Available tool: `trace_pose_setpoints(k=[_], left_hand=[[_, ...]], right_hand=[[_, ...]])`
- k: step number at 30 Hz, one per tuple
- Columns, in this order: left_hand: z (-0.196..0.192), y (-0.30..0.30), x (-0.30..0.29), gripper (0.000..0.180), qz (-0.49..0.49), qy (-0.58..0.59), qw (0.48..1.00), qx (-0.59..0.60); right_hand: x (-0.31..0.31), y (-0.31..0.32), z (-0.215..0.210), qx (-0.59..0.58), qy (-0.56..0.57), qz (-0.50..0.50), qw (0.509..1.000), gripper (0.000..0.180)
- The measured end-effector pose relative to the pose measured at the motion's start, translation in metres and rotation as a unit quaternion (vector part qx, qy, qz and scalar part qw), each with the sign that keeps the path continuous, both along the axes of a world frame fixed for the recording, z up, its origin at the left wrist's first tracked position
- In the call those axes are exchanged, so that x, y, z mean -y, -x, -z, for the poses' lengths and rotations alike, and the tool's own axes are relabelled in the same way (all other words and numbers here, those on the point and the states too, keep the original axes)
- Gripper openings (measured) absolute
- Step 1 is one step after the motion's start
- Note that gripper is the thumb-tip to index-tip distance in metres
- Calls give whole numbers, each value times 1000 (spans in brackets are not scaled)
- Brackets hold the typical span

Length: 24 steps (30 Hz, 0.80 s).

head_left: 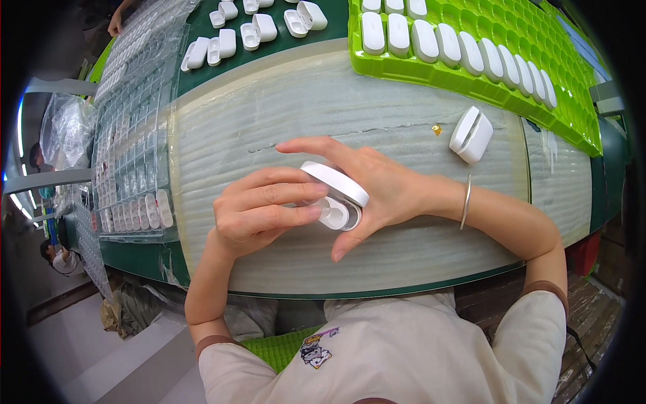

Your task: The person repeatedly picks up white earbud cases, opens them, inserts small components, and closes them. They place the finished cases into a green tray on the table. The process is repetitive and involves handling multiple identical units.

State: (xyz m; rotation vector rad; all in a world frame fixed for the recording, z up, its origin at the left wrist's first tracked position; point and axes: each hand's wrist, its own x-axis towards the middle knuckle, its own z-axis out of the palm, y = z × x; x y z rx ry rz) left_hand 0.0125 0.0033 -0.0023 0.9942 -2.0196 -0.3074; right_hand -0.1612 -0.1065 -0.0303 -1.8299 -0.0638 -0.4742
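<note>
**Trainee:** White plastic in both hands: how is the part held?

**Technician:** The small hinged case sits between the two hands, above the near edge of the ribbed foam mat. The right hand cups it from behind, palm toward the case, index finger stretched out flat over the raised lid, the remaining fingers partly curled. The left hand is loosely closed, fingertips pressed against the open front of the case. Judged from that grip, one hand steadies the body while the other works at the cavity. What the left fingertips pinch, if anything, is hidden.

**Trainee:** Why the foam underneath?

**Technician:** Likely to cushion the glossy shells. A second case rests on it, closed, to the right and well apart from the hands. A tiny yellow scrap lies just beside it.

**Trainee:** And the stock farther out?

**Technician:** On the left, clear blister trays hold small white parts in rows. On the far right, a green compartment tray stores closed cases upright, one per slot, which keeps them from touching. Beyond the mat, open cases lie on the dark green bench top. Another person's hand shows at the far left corner.
</note>
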Motion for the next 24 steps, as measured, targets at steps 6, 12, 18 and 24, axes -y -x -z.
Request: trace_pose_setpoints(k=[6, 12, 18, 24], left_hand=[[5, 6, -3, 22, -12, -25, 999, -45], [-1, 2, 0, 19, 14, -14, 1000, 24], [10, 6, -3, 23, -47, 49, 997, 18], [16, 8, -1, 29, -78, 138, 983, 92]], right_hand=[[0, 0, 2, 0, -20, 0, 1000, 104], [0, 2, 0, 12, -9, -3, 1000, 103], [2, 4, -1, -34, -14, -11, 999, 109], [2, 5, -1, -34, -40, -14, 999, 110]])
